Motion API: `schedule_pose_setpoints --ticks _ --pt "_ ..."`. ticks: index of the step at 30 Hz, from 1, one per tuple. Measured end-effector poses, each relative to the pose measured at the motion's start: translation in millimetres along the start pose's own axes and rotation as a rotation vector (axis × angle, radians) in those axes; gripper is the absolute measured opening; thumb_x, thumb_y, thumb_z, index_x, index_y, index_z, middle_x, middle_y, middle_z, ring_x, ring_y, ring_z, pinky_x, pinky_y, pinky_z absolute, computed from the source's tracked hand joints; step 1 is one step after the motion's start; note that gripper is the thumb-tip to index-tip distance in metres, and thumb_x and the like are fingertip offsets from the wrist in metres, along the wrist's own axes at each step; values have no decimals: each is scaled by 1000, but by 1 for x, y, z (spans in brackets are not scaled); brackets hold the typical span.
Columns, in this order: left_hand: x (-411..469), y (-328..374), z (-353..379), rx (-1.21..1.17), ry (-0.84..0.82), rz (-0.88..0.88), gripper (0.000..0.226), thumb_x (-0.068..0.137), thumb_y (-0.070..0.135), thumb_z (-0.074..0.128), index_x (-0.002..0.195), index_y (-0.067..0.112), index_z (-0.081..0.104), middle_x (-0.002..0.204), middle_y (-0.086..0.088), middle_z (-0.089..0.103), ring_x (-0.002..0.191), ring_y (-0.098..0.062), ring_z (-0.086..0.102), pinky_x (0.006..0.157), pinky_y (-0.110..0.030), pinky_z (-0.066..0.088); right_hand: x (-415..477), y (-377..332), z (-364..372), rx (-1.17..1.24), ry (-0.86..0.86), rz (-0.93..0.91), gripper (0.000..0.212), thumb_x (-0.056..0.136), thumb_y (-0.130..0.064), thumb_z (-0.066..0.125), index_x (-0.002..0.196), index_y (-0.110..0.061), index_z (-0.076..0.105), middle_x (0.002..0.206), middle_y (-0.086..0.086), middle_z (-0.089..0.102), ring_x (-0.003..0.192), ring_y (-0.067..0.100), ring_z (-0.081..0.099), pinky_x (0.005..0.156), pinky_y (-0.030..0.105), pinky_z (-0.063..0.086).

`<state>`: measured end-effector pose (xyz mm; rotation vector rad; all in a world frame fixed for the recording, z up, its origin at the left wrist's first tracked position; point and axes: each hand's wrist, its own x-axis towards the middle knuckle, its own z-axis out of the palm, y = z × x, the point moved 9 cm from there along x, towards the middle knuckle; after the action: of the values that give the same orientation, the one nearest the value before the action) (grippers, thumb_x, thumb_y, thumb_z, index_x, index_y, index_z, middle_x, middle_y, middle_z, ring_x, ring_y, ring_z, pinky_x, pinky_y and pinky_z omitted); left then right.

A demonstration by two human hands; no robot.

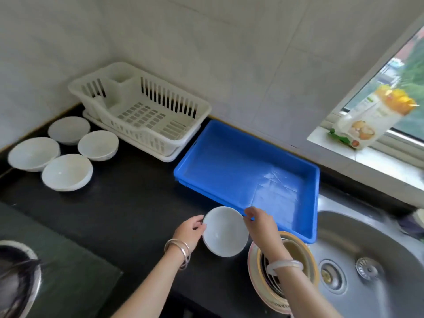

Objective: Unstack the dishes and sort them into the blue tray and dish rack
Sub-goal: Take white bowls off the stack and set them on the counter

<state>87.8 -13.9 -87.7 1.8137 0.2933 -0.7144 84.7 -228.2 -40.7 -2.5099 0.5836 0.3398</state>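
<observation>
So both hands are on one white bowl (225, 231), one each side of the rim: left hand (190, 232) cupping the left edge, right hand (258, 222) pinching the far right edge. It sits low over the black worktop (128, 203), though I honestly can't tell if it's resting on it or lifted a bit.

The thing that matters for where it goes: the blue tray (252, 177) is right there, its near corner practically touching the right hand, running away up and to the right. The dish rack (142, 111) is well off at the back left, against the wall. Four more white bowls (66, 172) are already spread out singly on the far left.

The rest of the stack (284, 271), plates with a gold rim, sits just beside the bowl under the right forearm, at the edge of the sink (367, 249). I'd guess the tray is the easy drop, right hand leading.
</observation>
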Motion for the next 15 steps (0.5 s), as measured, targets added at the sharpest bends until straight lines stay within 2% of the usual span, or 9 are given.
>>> schedule_pose_setpoints --ticks 2,5,8,11,15 --pt "0 -3 12 37 -24 -1 50 90 19 53 138 24 40 136 -2 51 122 -23 51 102 -44 44 -3 7 5 -69 -41 8 24 92 -22 49 112 -17 61 105 3 65 95 23 58 70 27 37" --pt "2 -9 19 33 -25 -16 53 90 12 51 139 25 37 135 -4 51 119 -24 51 100 -45 46 -5 11 11 -38 -61 29 20 88 -22 56 106 -16 61 97 3 66 86 21 58 67 28 40" --pt "4 -17 24 -48 -26 -56 52 90 6 49 138 24 39 132 -6 51 106 -18 51 87 -37 54 -4 9 11 -69 -36 33 19 84 -23 64 99 -14 57 98 4 63 81 20 53 67 29 39" --pt "4 -21 28 -126 -24 -79 50 91 6 48 137 24 39 129 -8 50 104 -18 49 70 -26 52 -2 5 10 -141 -4 12 20 84 -22 64 99 -11 55 99 6 63 83 24 56 66 29 38" --pt "4 -25 29 -190 -14 -92 47 91 7 49 135 22 42 124 -7 52 105 -19 51 76 -29 52 -2 -2 9 -225 33 -18 16 90 -19 57 103 -10 53 103 7 63 89 27 61 64 29 36"
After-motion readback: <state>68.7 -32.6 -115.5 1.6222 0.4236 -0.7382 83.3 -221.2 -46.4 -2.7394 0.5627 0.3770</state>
